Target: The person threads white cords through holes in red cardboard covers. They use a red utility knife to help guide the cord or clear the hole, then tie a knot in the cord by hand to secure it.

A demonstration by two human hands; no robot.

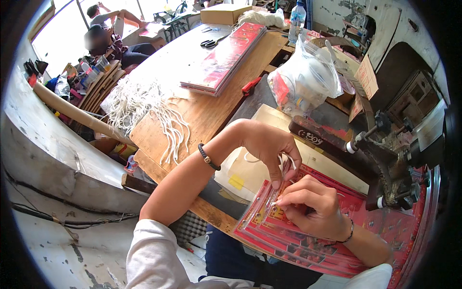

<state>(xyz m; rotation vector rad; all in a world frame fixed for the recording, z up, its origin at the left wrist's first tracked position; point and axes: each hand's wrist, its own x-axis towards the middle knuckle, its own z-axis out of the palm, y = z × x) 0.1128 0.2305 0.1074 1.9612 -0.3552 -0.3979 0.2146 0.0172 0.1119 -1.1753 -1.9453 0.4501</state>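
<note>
Over a stack of red printed sheets in clear plastic (346,212), both my hands are close together. My left hand (264,144) arches down from above, thumb and fingers pinched on a white cord (292,161) near the top edge of the stack. Just below it, my right hand (313,204) has its fingertips pressed together on a short white end of cord at the plastic edge. Its other fingers are curled in. Exactly how the cord passes through the edge is hidden by my fingers.
A heap of white cords (139,103) hangs over the wooden table's left edge. Another red stack (226,60), black scissors (214,42), a plastic bag (308,72) and a water bottle (297,21) stand farther off. A metal clamp-like machine (390,159) is at right. A person (115,48) sits at far left.
</note>
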